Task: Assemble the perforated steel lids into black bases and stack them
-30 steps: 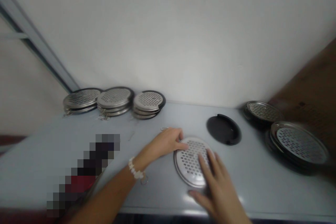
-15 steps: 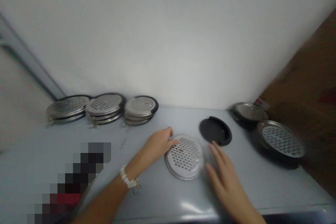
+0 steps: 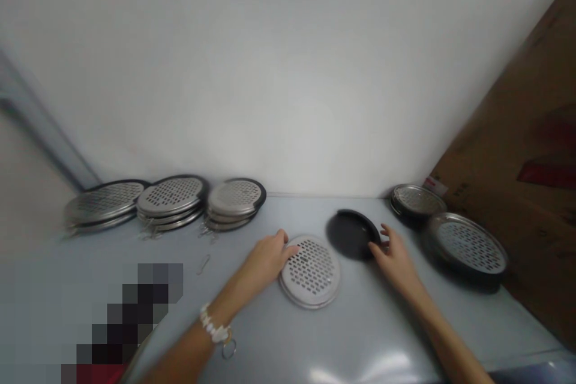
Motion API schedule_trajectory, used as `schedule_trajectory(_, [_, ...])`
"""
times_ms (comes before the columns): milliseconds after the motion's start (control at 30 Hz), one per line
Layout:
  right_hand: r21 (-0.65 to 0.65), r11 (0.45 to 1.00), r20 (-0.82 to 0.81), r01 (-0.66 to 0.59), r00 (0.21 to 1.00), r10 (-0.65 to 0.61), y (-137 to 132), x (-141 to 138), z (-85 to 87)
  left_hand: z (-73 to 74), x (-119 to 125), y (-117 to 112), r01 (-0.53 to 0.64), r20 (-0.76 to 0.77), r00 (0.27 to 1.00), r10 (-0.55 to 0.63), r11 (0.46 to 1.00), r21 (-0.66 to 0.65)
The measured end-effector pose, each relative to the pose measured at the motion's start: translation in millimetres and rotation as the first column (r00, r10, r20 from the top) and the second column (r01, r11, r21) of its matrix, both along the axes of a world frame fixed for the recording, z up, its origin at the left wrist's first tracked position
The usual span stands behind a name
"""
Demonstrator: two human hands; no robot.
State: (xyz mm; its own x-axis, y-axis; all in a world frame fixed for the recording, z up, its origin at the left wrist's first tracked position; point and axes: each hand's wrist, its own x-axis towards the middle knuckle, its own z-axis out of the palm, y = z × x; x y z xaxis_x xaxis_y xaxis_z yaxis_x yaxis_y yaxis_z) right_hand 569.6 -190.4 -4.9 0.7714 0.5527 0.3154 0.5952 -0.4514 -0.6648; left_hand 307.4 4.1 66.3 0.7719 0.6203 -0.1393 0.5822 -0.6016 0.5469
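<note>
While my left hand (image 3: 266, 257) rests open-fingered on the round perforated steel disc (image 3: 311, 273), my right hand (image 3: 396, 257) pinches the rim of the round black dish (image 3: 350, 234).

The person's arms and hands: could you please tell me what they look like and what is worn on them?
No sleeves are in view, and neither the left hand nor the right hand wears a glove. The left wrist carries a bracelet of white beads, with a small metal ring hanging from it. The right wrist shows no watch or band.
</note>
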Motion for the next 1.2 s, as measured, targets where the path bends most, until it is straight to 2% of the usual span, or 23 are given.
schedule_trajectory(200, [-0.031, 0.999, -0.019, -0.044, 0.999, 0.043, 12.2, 2.6, 0.9, -7.9, 2.3, 6.2, -0.030, 0.082, 0.996, 0.041, 0.991, -0.132])
schedule_trajectory(367, [-0.013, 0.998, 0.021, -0.063, 0.998, 0.063, -0.7, -15.5, 11.0, -14.6, 0.4, 12.0, -0.041, 0.140, 0.987, 0.078, 0.968, -0.248])
schedule_trajectory(500, [0.009, 0.997, 0.050, -0.073, 0.996, 0.072, -8.8, -29.2, 21.7, -17.6, 0.5, 14.1, -0.004, 0.196, 0.979, 0.062, 0.960, -0.280])
schedule_trajectory(633, [0.007, 0.980, -0.034, -0.197, 0.980, 0.198, -7.8, -48.1, 29.0, -23.6, 4.1, 13.5, 0.022, 0.220, 0.975, 0.041, 0.961, -0.275])
schedule_trajectory(733, [0.043, 0.946, -0.149, -0.320, 0.935, 0.323, -3.0, -67.0, 31.0, -27.7, 7.2, 11.5, 0.020, 0.227, 0.973, 0.047, 0.959, -0.284])
schedule_trajectory(800, [0.051, 0.936, -0.174, -0.349, 0.919, 0.353, 1.2, -76.7, 30.0, -28.5, 8.5, 10.3, 0.011, 0.217, 0.975, 0.052, 0.960, -0.279])
schedule_trajectory(900, [0.065, 0.944, -0.172, -0.323, 0.928, 0.330, 7.6, -81.7, 24.2, -27.2, 9.2, 9.6, -0.014, 0.201, 0.977, 0.068, 0.965, -0.261])
schedule_trajectory(1067, [0.186, 0.947, -0.303, -0.261, 0.902, 0.308, 15.6, -75.1, 11.0, -23.3, 8.3, 10.7, -0.040, 0.185, 0.979, 0.083, 0.973, -0.228])
schedule_trajectory(1200, [0.235, 0.938, -0.345, -0.253, 0.881, 0.324, 18.7, -69.1, 7.9, -17.6, 4.8, 10.0, -0.008, 0.166, 0.985, 0.045, 0.976, -0.217])
